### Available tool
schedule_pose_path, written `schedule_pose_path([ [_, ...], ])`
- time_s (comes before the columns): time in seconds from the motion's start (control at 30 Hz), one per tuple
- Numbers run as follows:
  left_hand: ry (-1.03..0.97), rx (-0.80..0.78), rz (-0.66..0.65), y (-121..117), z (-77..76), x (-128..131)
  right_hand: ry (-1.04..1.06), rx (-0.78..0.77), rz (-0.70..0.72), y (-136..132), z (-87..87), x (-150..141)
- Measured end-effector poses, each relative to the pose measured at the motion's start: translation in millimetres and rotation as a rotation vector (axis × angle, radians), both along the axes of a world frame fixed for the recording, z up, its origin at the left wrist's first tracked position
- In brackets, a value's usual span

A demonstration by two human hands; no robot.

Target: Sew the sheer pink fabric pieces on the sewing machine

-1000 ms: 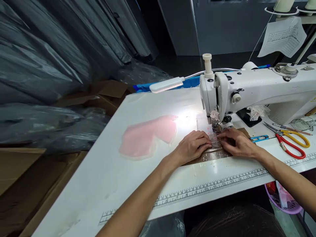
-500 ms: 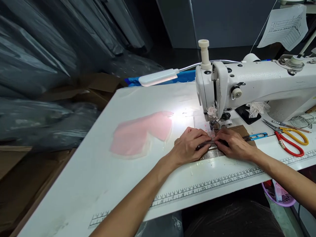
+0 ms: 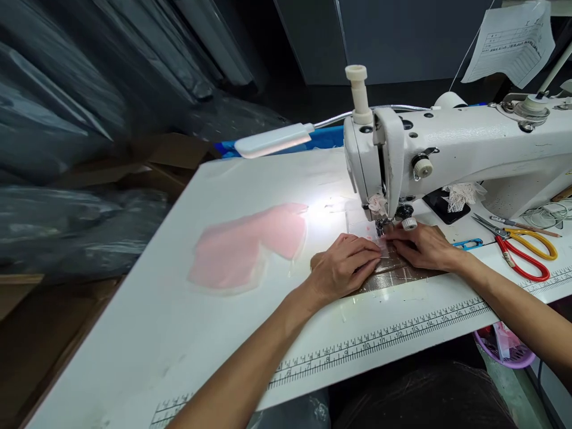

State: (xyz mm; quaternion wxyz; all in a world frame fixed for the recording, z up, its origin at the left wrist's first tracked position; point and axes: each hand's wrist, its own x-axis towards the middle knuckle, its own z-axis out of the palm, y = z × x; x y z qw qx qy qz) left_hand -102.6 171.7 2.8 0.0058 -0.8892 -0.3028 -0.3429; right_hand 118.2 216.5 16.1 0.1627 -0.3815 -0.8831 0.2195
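Pale fabric (image 3: 370, 231) sits at the presser foot (image 3: 380, 227), seemingly unfinished; left hand (image 3: 343, 264) and right hand (image 3: 422, 245) bunch fingers there, grip unclear.

Your table: white, smooth-topped (image 3: 147, 322), with a black printed ruler scale (image 3: 353, 353) along your near edge. Lying on it: left of you, one flat pink fabric piece (image 3: 243, 244), paler-edged; before you, one shiny brown sheet (image 3: 388, 280); right, one white sewing machine (image 3: 469, 140), one pair of red-and-yellow-handled scissors (image 3: 524, 279), one slim blue looped tool (image 3: 468, 244).
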Motion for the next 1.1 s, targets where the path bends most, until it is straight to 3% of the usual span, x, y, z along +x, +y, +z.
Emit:
schedule_pose_path([
  [0.13, 0.056, 0.008, -0.017, 0.9, -1.6, 0.7, -0.042, 0.065, 0.067, -5.0, -9.2, 1.5],
  [0.53, 0.168, 0.048, -0.016, 1.0, 0.4, -2.0, -0.015, 0.086, 0.067, -5.7, -13.8, 2.3],
  [0.67, 0.183, 0.068, -0.037, -1.6, 4.0, -1.5, 0.011, 0.124, 0.144, -4.4, -15.2, 6.1],
  [0.9, 0.258, -0.044, -0.142, 2.4, 22.0, -1.6, 0.016, 0.181, 0.169, -6.0, -15.6, 8.6],
  [1.1, 0.164, -0.072, -0.155, 6.8, 16.5, -5.7, -0.002, 0.191, 0.166, -8.7, -15.7, 5.9],
])
